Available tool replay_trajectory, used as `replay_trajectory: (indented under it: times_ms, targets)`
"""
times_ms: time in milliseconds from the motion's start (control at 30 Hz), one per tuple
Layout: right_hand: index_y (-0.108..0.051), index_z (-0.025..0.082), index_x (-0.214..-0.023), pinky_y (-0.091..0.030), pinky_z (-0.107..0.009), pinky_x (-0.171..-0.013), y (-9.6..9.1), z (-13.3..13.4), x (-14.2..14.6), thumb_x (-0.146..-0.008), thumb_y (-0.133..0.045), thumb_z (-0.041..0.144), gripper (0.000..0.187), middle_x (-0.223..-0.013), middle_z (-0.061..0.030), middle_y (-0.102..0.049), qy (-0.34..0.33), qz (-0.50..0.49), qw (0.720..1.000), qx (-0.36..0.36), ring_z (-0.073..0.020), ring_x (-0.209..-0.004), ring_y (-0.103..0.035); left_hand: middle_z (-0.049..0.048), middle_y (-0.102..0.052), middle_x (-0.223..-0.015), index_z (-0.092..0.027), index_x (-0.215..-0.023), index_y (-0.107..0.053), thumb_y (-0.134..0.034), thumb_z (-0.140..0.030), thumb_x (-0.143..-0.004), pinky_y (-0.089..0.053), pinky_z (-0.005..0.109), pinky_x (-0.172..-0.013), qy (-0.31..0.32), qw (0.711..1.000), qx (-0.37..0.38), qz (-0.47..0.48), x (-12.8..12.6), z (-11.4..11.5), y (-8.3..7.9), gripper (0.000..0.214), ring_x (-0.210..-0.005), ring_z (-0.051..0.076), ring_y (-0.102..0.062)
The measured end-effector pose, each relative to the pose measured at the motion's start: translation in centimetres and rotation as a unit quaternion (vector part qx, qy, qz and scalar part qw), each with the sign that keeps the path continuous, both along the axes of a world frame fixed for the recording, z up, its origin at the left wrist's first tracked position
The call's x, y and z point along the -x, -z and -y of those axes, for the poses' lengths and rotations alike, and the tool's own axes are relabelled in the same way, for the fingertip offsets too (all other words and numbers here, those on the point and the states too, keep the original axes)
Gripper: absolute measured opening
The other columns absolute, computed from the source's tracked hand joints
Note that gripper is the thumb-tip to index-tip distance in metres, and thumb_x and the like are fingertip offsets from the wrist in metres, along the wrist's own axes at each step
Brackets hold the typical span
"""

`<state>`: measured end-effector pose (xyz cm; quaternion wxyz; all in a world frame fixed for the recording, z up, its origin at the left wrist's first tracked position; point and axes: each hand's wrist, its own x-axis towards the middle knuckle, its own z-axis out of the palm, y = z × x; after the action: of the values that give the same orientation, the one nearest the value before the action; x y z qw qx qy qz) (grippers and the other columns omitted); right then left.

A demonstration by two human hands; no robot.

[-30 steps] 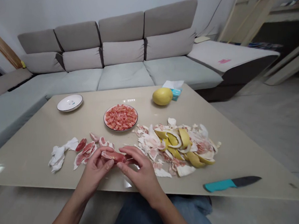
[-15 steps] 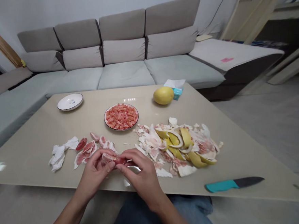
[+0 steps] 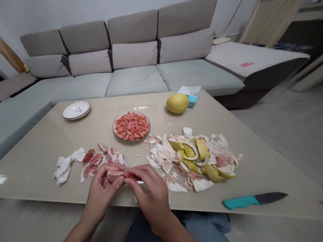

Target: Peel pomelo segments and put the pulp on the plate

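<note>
Beige table [image 3: 38, 145]: white plate [image 3: 71, 109] 10 o'clock, filled plate [image 3: 117, 135] 12, yellow fruit [image 3: 177, 103] and tissue box [image 3: 192, 101] 1. Peel heap [image 3: 197, 156] 3, knife [image 3: 251, 202] 4. Red segments [image 3: 95, 159], crumpled tissue [image 3: 63, 168] 8.

Exposure: middling, slightly dim. Flat, cool-grey indoor light from outside the frame. Glossy tabletop [image 3: 38, 142] throws glare: pale patch at its near-left edge, short row of bright streaks just behind the plate [image 3: 115, 133], small glint in the gap between thumb and fingers of the right hand [image 3: 153, 190]. Shadows soft: faint under the yellow fruit [image 3: 177, 103], darker in the sofa [image 3: 131, 80] seams. Recess [image 3: 306, 29] upper right is near black, detail mostly lost. Wide lens: sides stretched, sofa leaning, wall [image 3: 76, 0] darker toward the corners. Right-edge floor [image 3: 297, 108] smeared. Knife [image 3: 255, 200] outline readable; fruit segment [image 3: 115, 175] a bit mushy.
</note>
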<state>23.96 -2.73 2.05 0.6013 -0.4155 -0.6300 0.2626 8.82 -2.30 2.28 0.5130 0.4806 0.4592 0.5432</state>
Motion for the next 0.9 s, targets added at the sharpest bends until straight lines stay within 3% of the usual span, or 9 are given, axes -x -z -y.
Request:
replay_trajectory:
  times_ms: [233,467,567,733,900]
  targets:
    - [-0.069,0.024,-0.094,-0.057,-0.026,-0.07,-0.1,0.1,0.3,-0.08,-0.071,0.009,0.02,-0.089,-0.0037,-0.066,-0.007,-0.037,0.999,0.015,-0.0171,-0.081,-0.065,0.0055,-0.065,-0.102,-0.019,-0.086,-0.065,-0.076,-0.03,-0.076,-0.052,0.031,-0.085,-0.017,1.0,0.026,-0.001,-0.1,0.2,-0.1,0.019,-0.096,0.02,-0.063]
    - [-0.073,0.026,-0.1,-0.059,-0.027,-0.068,-0.4,-0.7,-1.0,-0.079,-0.073,0.015,0.024,-0.096,-0.0046,-0.065,-0.112,-0.051,0.983,0.138,-0.0173,-0.083,-0.066,0.0058,-0.069,-0.092,-0.018,-0.085,-0.068,-0.081,-0.032,-0.07,-0.053,0.03,-0.081,0.006,0.999,0.041,-0.009,0.1,0.0,-0.8,0.024,-0.089,0.021,-0.065]
    - [-0.076,0.026,-0.094,-0.059,-0.028,-0.07,-0.4,-0.8,-1.1,-0.079,-0.072,0.015,0.019,-0.092,-0.0043,-0.064,-0.11,-0.064,0.983,0.132,-0.0169,-0.081,-0.066,0.0052,-0.071,-0.09,-0.019,-0.087,-0.069,-0.082,-0.03,-0.069,-0.055,0.03,-0.08,0.02,0.999,0.045,-0.009,0.2,-0.3,-1.1,0.025,-0.089,0.021,-0.067]
    - [-0.076,0.025,-0.091,-0.059,-0.027,-0.068,-0.2,-0.6,-0.6,-0.077,-0.074,0.017,0.016,-0.093,-0.0055,-0.064,-0.089,-0.103,0.982,0.131,-0.0175,-0.081,-0.066,0.0058,-0.072,-0.093,-0.017,-0.086,-0.07,-0.084,-0.031,-0.066,-0.057,0.03,-0.076,-0.015,0.998,0.059,0.013,-0.1,-0.1,-1.1,0.028,-0.086,0.021,-0.069]
    - [-0.075,0.024,-0.081,-0.058,-0.025,-0.065,-0.3,-0.6,-0.6,-0.073,-0.078,0.019,0.01,-0.087,-0.0036,-0.066,-0.091,-0.14,0.975,0.149,-0.0166,-0.078,-0.065,0.0036,-0.071,-0.088,-0.016,-0.089,-0.068,-0.081,-0.031,-0.071,-0.058,0.024,-0.068,-0.003,0.987,0.12,0.102,-0.6,0.3,-1.2,0.026,-0.078,0.016,-0.069]
